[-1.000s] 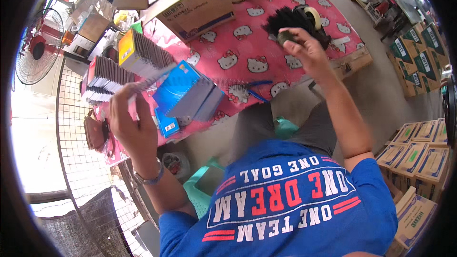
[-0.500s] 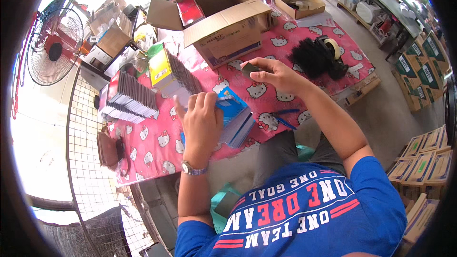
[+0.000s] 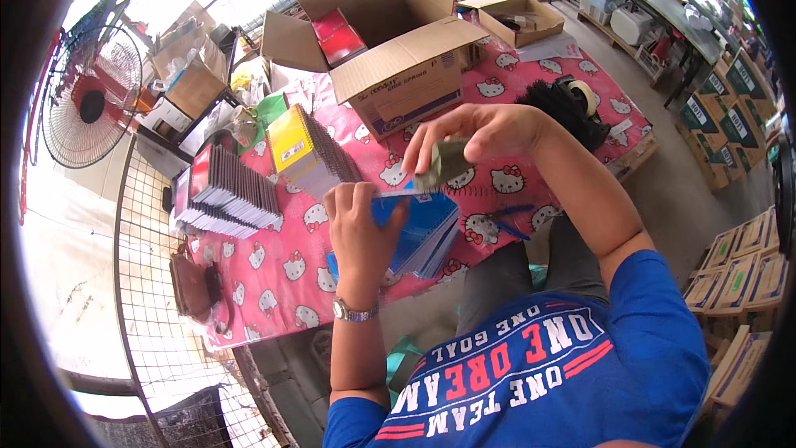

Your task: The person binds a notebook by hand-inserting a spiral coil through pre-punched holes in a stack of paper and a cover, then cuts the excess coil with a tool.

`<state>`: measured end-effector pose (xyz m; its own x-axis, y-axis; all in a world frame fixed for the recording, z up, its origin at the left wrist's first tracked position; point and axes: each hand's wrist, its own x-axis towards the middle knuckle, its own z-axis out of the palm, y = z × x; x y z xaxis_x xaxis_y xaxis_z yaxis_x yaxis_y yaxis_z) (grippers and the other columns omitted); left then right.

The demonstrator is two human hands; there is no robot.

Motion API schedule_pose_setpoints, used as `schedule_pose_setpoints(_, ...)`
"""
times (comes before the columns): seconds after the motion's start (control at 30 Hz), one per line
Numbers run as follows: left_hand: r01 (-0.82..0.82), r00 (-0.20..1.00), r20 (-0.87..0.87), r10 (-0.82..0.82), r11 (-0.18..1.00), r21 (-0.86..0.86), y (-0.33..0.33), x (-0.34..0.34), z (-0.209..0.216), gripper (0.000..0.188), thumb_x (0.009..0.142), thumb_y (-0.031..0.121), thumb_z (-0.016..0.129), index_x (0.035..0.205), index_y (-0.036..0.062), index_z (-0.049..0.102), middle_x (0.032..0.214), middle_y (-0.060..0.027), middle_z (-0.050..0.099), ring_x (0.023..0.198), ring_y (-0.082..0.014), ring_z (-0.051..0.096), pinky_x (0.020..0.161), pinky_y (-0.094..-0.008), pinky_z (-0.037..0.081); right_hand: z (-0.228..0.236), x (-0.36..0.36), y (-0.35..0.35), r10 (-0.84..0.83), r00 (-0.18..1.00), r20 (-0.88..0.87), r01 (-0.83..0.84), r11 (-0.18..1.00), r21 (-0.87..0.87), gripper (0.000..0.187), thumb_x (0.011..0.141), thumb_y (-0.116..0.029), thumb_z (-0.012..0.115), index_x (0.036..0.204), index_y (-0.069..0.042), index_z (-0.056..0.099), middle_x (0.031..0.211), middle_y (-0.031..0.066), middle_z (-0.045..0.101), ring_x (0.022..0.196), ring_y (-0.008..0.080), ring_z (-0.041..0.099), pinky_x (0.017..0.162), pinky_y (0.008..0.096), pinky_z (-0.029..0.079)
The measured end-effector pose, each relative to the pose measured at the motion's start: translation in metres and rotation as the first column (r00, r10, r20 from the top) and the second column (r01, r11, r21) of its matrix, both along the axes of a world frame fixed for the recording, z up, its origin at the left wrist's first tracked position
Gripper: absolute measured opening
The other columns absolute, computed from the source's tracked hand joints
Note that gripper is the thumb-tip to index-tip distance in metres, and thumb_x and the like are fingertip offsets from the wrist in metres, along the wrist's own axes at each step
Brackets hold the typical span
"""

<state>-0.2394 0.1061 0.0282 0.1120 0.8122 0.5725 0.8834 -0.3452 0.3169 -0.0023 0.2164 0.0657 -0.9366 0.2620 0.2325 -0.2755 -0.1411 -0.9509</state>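
Note:
A stack of blue-covered spiral notebooks (image 3: pixel 423 236) lies slightly fanned at the near edge of the table, in front of me. Fingers bent, my left hand (image 3: pixel 358 228) grips the left end of the top notebook's edge, which is raised a little. My right hand (image 3: pixel 502 133) pinches a small olive-green piece (image 3: pixel 445 163), perhaps a folded cloth or pad, over the spiral side of that notebook. Whether the piece touches the notebook I cannot tell. A blue pen-like item (image 3: pixel 512 231) rests to the right of the stack.
Yellow-topped (image 3: pixel 292 149) and red-topped (image 3: pixel 203 172) notebook stacks stand on the pink patterned tablecloth (image 3: pixel 265 282). Behind them is an open carton (image 3: pixel 406 104) with red notebooks. A tape dispenser (image 3: pixel 587 120) and black bristly bundle (image 3: pixel 543 104) sit right; a brown bag (image 3: pixel 192 286) lies left.
My right hand has come down and nearer the blue notebooks with the olive-green piece. My left hand has shifted slightly and now grips the top notebook's edge. The view has moved a little.

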Motion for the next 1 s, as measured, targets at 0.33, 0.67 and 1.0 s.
schedule_pose_setpoints(0.33, 0.046, 0.998, -0.041, -0.049, 0.996, -0.072, 0.008, 0.007, 0.008, 0.034, 0.070, 0.022, 0.082, 0.090, 0.0044, 0.060, 0.091, -0.0129, 0.056, 0.093, -0.0355, 0.053, 0.079, -0.0450, 0.047, 0.004, -0.004, 0.025, -0.077, 0.961, 0.266, 0.026, 0.981, 0.193, 0.042, 0.082, -0.026, 0.075, 0.115, -0.002, 0.066, 0.133, 0.0120, 0.050, 0.126, 0.0215, 0.047, 0.106, 0.0348, 0.036)
schedule_pose_setpoints(0.67, -0.004, 1.000, -0.014, 0.003, 0.998, -0.067, 0.005, 0.019, 0.010, 0.034, 0.069, 0.020, 0.082, 0.089, 0.0049, 0.060, 0.090, -0.0128, 0.056, 0.092, -0.0353, 0.052, 0.080, -0.0452, 0.045, -0.005, -0.004, 0.038, 0.051, 0.996, 0.074, -0.047, 0.998, -0.046, 0.050, 0.084, -0.037, 0.070, 0.119, -0.002, 0.063, 0.133, 0.0127, 0.051, 0.123, 0.0215, 0.050, 0.106, 0.0355, 0.037)
schedule_pose_setpoints(1.0, -0.148, 0.989, 0.013, 0.147, 0.989, 0.024, -0.009, 0.040, -0.001, 0.034, 0.067, 0.018, 0.083, 0.088, 0.0051, 0.059, 0.088, -0.0123, 0.055, 0.090, -0.0351, 0.052, 0.080, -0.0460, 0.044, -0.018, -0.007, 0.042, 0.086, 0.981, 0.173, -0.119, 0.975, 0.187, 0.047, 0.086, -0.032, 0.069, 0.120, -0.001, 0.063, 0.124, 0.0087, 0.059, 0.116, 0.0170, 0.054, 0.101, 0.0311, 0.041)
